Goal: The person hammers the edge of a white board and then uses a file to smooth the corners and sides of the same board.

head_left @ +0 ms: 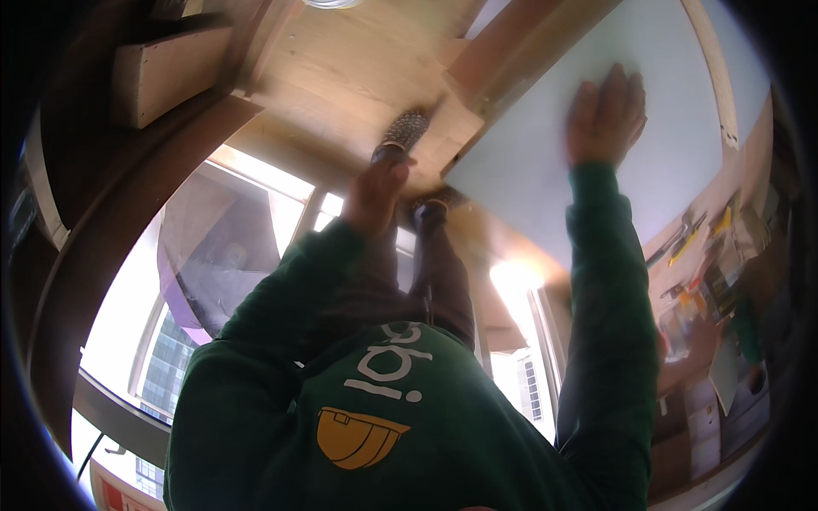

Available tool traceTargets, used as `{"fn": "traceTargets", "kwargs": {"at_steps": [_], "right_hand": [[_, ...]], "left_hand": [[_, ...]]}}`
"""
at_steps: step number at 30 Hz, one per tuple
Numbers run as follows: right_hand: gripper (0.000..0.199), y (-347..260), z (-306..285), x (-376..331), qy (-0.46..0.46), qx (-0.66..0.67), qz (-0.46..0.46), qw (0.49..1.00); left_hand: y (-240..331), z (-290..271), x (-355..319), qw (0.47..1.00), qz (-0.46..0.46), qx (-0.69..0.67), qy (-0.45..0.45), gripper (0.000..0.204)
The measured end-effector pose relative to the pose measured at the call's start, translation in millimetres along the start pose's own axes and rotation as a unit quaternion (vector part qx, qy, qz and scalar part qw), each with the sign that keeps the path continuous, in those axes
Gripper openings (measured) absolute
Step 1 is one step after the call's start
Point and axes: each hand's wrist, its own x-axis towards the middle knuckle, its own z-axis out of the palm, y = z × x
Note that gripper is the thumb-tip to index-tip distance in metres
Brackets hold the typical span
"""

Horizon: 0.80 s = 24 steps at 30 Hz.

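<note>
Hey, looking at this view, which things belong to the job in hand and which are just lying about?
Likely part of the job:
- pale flat panel, at the right hand; contact is unclear
- wooden strip across the panel

Apparently just lying about:
- yellow-handled tool, blurred, at the right
- boxy wooden piece, upper left

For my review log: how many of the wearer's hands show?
2: the left hand below a dotted shoe in the picture, the right hand over the pale panel, contact unclear.

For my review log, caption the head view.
Right hand in front of a pale panel, left hand near dark trousers.
</note>
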Motion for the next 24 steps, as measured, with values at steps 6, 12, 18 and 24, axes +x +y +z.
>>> {"fn": "traceTargets", "kwargs": {"at_steps": [6, 12, 18, 24], "right_hand": [[0.068, 2, -1, 0, 0.001, -0.007, -0.003, 1.000], [0.069, -5, -4, 2, 0.000, -0.001, -0.002, 1.000], [0.069, -4, -3, 2, 0.005, -0.002, -0.007, 1.000], [0.069, -5, -4, 2, 0.006, 0.004, -0.004, 1.000]], "left_hand": [[-12, 12, -4, 0.995, -0.063, -0.033, -0.070, 0.028], [8, 31, 12, 0.923, -0.248, -0.287, -0.063, 0.015], [12, 35, 12, 0.911, -0.262, -0.317, -0.045, 0.016], [9, 36, 7, 0.919, -0.250, -0.301, -0.044, 0.018]]}}
